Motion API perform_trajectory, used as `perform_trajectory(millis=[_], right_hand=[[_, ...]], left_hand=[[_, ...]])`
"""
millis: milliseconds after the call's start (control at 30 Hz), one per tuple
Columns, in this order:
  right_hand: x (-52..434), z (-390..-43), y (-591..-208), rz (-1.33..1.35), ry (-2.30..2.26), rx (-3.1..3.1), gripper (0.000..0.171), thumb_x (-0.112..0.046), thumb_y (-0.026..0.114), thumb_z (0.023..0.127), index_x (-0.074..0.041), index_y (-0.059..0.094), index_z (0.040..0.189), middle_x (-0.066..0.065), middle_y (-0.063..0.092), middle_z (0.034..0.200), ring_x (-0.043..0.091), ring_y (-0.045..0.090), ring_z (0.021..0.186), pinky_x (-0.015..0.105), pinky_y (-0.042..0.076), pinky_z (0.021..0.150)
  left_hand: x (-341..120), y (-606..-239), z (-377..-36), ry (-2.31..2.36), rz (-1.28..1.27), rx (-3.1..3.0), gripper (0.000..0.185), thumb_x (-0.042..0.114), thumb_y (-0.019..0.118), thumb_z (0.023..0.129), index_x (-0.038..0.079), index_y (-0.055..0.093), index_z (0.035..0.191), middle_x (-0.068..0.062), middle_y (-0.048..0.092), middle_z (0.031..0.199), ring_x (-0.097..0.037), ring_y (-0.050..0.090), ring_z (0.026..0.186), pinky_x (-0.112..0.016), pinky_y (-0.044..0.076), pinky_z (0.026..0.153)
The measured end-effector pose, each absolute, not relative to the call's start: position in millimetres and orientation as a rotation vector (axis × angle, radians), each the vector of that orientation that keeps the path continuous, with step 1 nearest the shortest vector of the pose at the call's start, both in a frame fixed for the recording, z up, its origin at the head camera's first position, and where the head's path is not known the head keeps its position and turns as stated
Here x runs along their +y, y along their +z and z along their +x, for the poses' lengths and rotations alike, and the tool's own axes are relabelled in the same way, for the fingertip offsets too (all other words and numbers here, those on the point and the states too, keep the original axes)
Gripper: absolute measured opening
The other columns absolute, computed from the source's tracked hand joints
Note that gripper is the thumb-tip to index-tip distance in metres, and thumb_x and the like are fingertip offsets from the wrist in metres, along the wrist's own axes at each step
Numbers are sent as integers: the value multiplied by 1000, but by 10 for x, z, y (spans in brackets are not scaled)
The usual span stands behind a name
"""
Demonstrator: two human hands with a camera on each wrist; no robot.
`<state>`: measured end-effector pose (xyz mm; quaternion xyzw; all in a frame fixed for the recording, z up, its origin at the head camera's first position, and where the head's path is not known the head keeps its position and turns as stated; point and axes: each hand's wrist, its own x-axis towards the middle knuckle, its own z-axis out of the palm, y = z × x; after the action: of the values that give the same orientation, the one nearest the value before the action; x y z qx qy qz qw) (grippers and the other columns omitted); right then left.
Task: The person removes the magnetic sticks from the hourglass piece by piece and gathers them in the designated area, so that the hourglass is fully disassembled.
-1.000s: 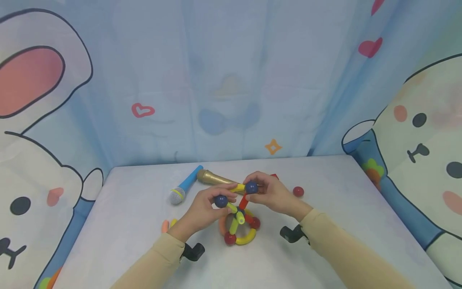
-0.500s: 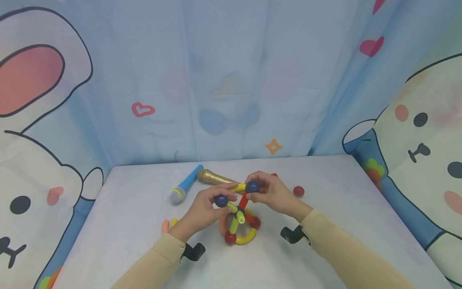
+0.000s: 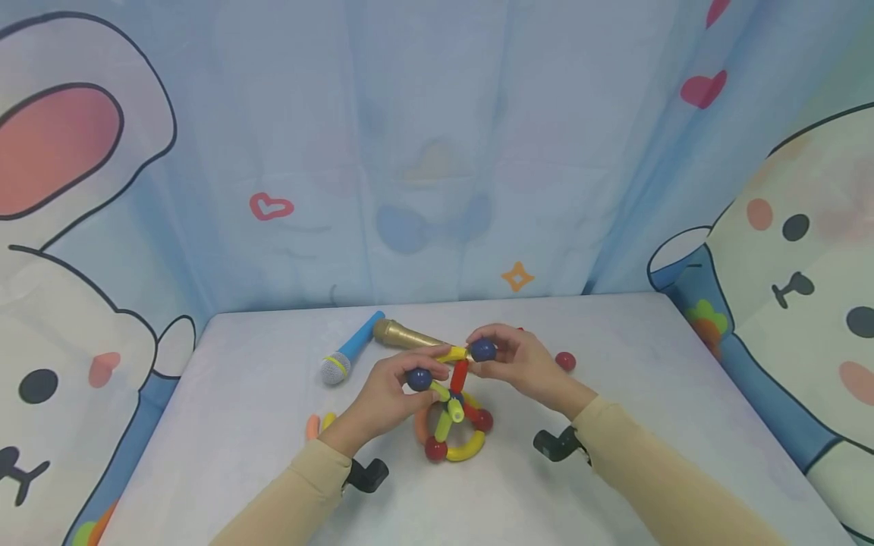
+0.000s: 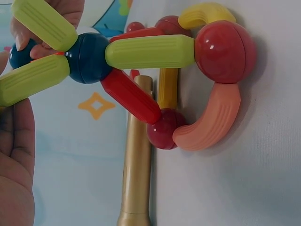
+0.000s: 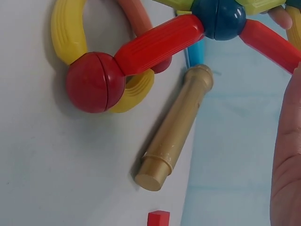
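A toy model of sticks and balls stands on a ring of curved sticks (image 3: pixel 466 449) and red balls (image 4: pixel 225 52). Above the ring a dark blue ball (image 4: pixel 89 57) joins red and light green sticks (image 4: pixel 151 52). My left hand (image 3: pixel 385 390) holds a blue ball (image 3: pixel 419 379) at the end of a green stick, thumb below and fingers above. My right hand (image 3: pixel 520 368) pinches another blue ball (image 3: pixel 483 349), which has a yellow stick (image 3: pixel 452 354) reaching towards my left fingers. Just below that ball, an upright red stick (image 3: pixel 460 377) ends close to my right thumb.
Behind the model lie a gold microphone (image 3: pixel 403 334) and a blue microphone (image 3: pixel 351 349). A loose red ball (image 3: pixel 564 361) sits right of my right hand. Orange and yellow sticks (image 3: pixel 313 427) lie by my left wrist. A red block (image 5: pixel 158 218) rests near the back.
My right hand has shifted slightly right and up with its blue ball, away from the top of the red stick, which now leans less. My left hand has stayed nearly still.
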<state>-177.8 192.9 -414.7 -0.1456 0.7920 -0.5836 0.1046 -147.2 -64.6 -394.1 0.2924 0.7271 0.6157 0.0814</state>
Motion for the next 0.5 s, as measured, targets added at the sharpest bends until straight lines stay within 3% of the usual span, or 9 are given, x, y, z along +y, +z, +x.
perform_trajectory(millis=[267, 500], right_hand=[[2083, -1757, -4138, -401, -1704, 2348, 44, -15, 76, 89, -19, 61, 130, 7, 64, 128, 30, 60, 120, 37, 54, 90], [2725, -1756, -4256, -242, -1575, 2554, 59, -38, 77, 88, -18, 55, 139, 8, 55, 136, 31, 60, 118, 41, 53, 92]], left_hand=[[-648, -3948, -1480, 1830, 862, 2183, 29, -12, 69, 85, -3, 69, 112, -6, 57, 141, -15, 45, 136, -35, 36, 110], [-648, -3947, -1475, 1839, 894, 2187, 28, -13, 70, 84, 1, 70, 109, -8, 58, 140, -17, 45, 136, -32, 38, 109]])
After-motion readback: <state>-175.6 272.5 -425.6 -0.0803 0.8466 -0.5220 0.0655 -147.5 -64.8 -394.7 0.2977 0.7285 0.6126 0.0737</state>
